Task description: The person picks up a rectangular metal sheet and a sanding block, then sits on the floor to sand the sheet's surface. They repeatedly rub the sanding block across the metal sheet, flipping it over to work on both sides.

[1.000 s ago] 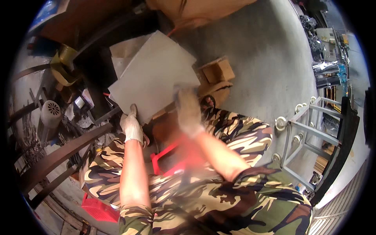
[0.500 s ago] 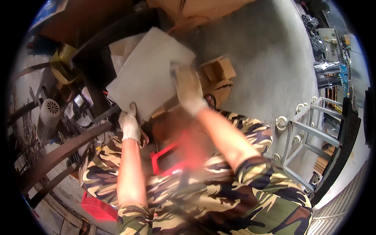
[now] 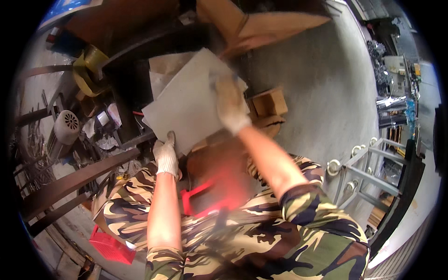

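Observation:
A flat light-grey sheet point(image 3: 186, 102) lies tilted across the dark work surface in front of me. My left hand point(image 3: 165, 151), in a pale knitted glove with a darkened thumb, grips the sheet's near-left edge, its thumb on top and the other fingers hidden below. On the sheet's right part is my right hand point(image 3: 230, 105), also gloved. Motion smears its fingers, so whether they hold a small dark thing or are just darkened at the tips is unclear. A paler brownish sheet point(image 3: 161, 77) sticks out from under the far-left side.
An open cardboard box point(image 3: 270, 102) stands on the floor to the right, with larger cardboard flaps point(image 3: 261, 30) beyond. Yellow tape rolls point(image 3: 91, 70) and a motor with a vented cover point(image 3: 68, 126) are left. A wheeled metal frame point(image 3: 368, 170) stands right; a red basket point(image 3: 112, 245) is lower left.
The whole scene has shifted slightly right and down in view. My right hand stays blurred over the sheet's right part, while my left keeps its hold on the edge.

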A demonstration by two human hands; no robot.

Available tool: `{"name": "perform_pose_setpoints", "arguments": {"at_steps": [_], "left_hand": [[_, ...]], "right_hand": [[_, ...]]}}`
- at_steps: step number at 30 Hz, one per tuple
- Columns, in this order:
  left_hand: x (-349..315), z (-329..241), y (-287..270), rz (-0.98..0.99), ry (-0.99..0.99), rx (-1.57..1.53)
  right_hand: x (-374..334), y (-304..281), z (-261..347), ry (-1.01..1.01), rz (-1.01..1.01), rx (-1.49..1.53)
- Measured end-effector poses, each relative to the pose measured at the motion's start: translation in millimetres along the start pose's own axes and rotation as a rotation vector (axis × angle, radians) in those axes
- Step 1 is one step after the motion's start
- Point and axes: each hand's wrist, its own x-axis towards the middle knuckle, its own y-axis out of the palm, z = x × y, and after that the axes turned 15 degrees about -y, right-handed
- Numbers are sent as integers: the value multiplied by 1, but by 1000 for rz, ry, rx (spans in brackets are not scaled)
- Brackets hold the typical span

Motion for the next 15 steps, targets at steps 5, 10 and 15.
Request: {"name": "perform_pose_setpoints", "arguments": {"at_steps": [5, 10, 15], "left_hand": [[56, 47, -2, 21, 137, -56], [44, 31, 8, 13, 111, -25], [56, 41, 6, -41, 188, 47]], "right_hand": [[-25, -21, 58, -166, -29, 200], [10, 56, 22, -198, 249, -382], [-22, -10, 76, -225, 363, 201]]}}
